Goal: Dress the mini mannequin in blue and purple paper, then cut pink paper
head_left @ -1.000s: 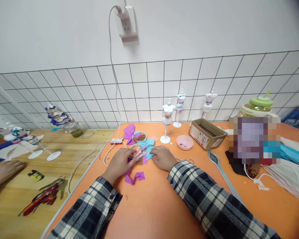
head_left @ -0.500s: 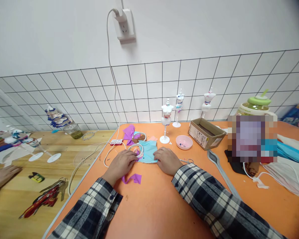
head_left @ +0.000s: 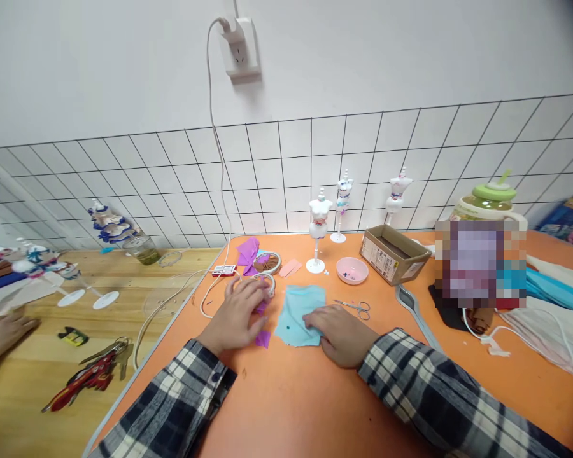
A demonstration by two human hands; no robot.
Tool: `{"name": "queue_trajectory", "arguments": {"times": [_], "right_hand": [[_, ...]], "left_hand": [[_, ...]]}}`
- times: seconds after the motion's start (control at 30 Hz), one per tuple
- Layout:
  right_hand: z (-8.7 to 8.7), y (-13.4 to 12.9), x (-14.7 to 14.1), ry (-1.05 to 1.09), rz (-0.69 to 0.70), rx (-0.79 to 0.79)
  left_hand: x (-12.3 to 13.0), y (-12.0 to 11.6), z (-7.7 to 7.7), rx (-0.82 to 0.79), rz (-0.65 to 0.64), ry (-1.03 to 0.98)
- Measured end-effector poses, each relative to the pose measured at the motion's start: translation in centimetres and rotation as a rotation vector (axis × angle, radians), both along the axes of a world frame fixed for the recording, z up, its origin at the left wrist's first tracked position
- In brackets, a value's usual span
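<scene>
A light blue piece of cloth (head_left: 293, 308) lies nearly flat on the orange tabletop. My right hand (head_left: 346, 334) presses its curled fingers onto the cloth's right side, the thumb lower down by the edge. Left of the cloth, my left hand (head_left: 236, 315) is open, palm down with its fingers apart. It partly covers a white ring (head_left: 270, 280) and a purple fabric strip (head_left: 263, 339). Behind it are more purple fabric (head_left: 248, 253) and a second ring (head_left: 277, 262) around some brown fabric. Small scissors (head_left: 358, 308) lie beyond my right hand.
White mini mannequins (head_left: 320, 210) stand near the tiled wall, beside a pink dish (head_left: 352, 278) and a cardboard box (head_left: 394, 261). At right lies a grey strap (head_left: 413, 312). Keys with a red multi-tool (head_left: 83, 381) and another person's hand (head_left: 9, 334) are at left.
The light blue cloth has come nearer and to the right with my right hand, uncovering a peach scrap. The scissors show more fully. My left hand's fingers have spread.
</scene>
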State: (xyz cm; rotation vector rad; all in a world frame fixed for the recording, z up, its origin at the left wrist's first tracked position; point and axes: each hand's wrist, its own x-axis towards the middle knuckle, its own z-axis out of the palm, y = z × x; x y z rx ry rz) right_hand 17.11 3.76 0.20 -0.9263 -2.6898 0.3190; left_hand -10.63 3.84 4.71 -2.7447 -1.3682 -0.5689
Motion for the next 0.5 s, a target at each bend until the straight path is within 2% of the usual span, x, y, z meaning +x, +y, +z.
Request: {"name": "queue_trajectory", "arguments": {"times": [0.1, 0.13, 0.17, 0.27, 0.37, 0.43, 0.5], "right_hand": [[0.2, -2.2, 0.4, -0.089, -0.044, -0.013], [0.3, -2.8, 0.4, -0.098, -0.049, -0.034], [0.4, -3.3, 0.4, -0.091, -0.041, -0.056], [0.4, -3.8, 0.6, -0.021, -0.001, -0.087], [0.3, -3.4, 1.3, -0.009, 0.037, -0.129], [0.0, -3.4, 1.8, -0.048, 0.020, -0.160], [-0.2, -3.6, 2.1, -0.080, -0.047, -0.158]], "left_hand": [[3.4, -3.1, 1.1, -0.166, -0.286, -0.091], [4.5, -3.9, 1.0, -0.233, -0.356, -0.098], [5.4, -4.6, 0.6, -0.283, -0.365, -0.110], [6.4, -5.0, -1.6, -0.337, -0.306, -0.071], [5.2, -3.5, -3.4, -0.430, -0.334, 0.034], [3.8, -2.5, -3.6, -0.436, -0.281, 0.125], [2.4, -1.8, -3.0, -0.366, -0.116, 0.195]]}}
